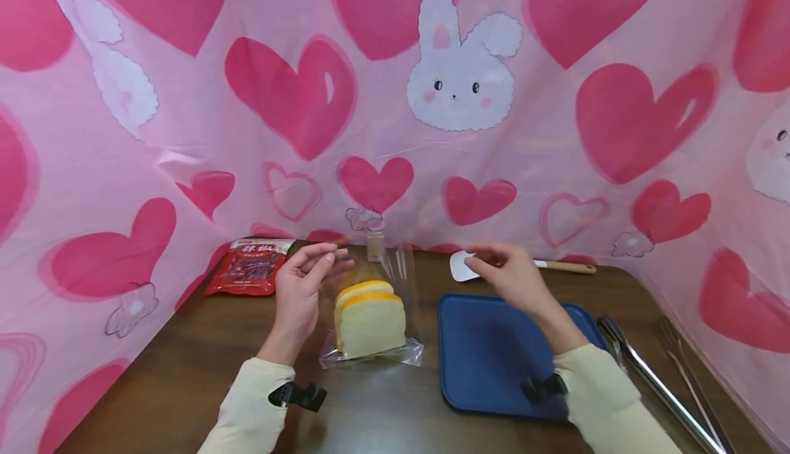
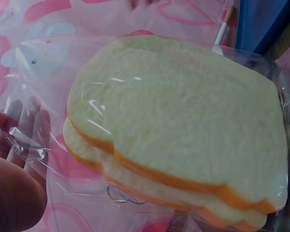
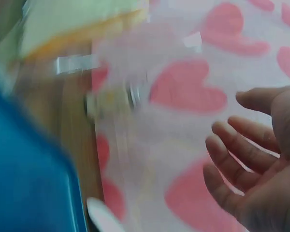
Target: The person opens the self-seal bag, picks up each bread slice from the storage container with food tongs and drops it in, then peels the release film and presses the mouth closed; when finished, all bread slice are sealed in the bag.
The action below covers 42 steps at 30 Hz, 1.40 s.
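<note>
A clear plastic bag [image 1: 404, 269] holding two bread slices [image 1: 373, 327] with orange crusts hangs just above the wooden table. My left hand [image 1: 299, 293] pinches the bag's upper left edge between thumb and fingers. In the left wrist view the bread slices [image 2: 174, 116] fill the middle, and the film of the bag lies over the fingers of that left hand [image 2: 19, 183]. My right hand [image 1: 512, 279] is raised above the blue tray [image 1: 487, 385], apart from the bag. Its fingers are loosely bent, and the right wrist view shows the right hand [image 3: 256, 169] with nothing in it.
A red packet [image 1: 249, 265] lies at the back left. Behind the bag stands a small jar [image 1: 375, 243]. A white spatula [image 1: 461, 267] with a wooden handle lies behind the tray. Metal tongs [image 1: 654, 378] and a fork [image 1: 685, 365] lie at the right edge.
</note>
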Motion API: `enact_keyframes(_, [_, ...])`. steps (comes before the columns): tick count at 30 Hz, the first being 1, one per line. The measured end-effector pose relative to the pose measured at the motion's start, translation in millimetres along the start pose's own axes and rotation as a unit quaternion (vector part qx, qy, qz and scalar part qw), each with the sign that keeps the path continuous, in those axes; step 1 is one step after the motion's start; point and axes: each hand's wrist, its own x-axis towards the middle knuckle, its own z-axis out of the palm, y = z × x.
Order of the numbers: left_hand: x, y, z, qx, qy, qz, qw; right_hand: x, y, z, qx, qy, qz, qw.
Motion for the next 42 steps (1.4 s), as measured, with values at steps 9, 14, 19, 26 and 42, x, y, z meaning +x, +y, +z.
enact_keyframes(9, [-2.1, -4.8, 10.2, 0.002, -0.013, -0.006, 0.9999, 43.5, -23, 66, 0.181, -0.069, 0.037, 0.9803])
enact_keyframes(14, [0.5, -4.0, 7.8, 0.009, -0.004, -0.005, 0.9999, 46.8, -23, 77, 0.207, -0.022, 0.048, 0.9769])
enact_keyframes(19, [5.6, 0.2, 0.3, 0.022, 0.034, 0.007, 0.9992, 36.6, -14, 70, 0.262, 0.032, 0.068, 0.9621])
enact_keyframes(26, [10.6, 4.0, -7.2, 0.04, 0.017, 0.002, 0.999, 23.3, -14, 61, 0.27, 0.051, 0.017, 0.9614])
enact_keyframes(42, [17.8, -9.9, -11.1, 0.164, 0.013, -0.062, 0.9843, 13.8, -4, 70, 0.291, 0.072, -0.007, 0.954])
